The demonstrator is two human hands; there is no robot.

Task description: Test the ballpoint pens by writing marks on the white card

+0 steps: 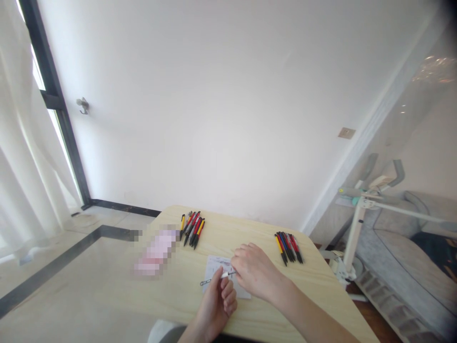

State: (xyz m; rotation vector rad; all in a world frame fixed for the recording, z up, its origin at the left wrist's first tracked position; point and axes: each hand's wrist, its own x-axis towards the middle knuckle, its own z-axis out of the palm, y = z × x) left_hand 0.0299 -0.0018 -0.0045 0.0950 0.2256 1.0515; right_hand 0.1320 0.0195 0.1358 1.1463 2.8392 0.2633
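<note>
My left hand [219,297] is closed around a slim white pen [224,275], thumb laid along it, just above the table's near side. A grey, dark-marked end [206,282] of the pen sticks out to the left. My right hand [255,269] pinches at the pen's other end, where a thin dark part shows between the two hands. Its fingertips are mostly hidden behind the hand. Beneath both hands lies a white printed sheet [214,264], partly covered by them.
On the pale wooden table [243,233], several red, yellow and grey pens [193,228] lie at the back left, and another group of pens [288,247] at the right. A blurred-out pink item [159,252] is at the left edge. Exercise equipment [357,228] and a grey sofa [392,257] stand right.
</note>
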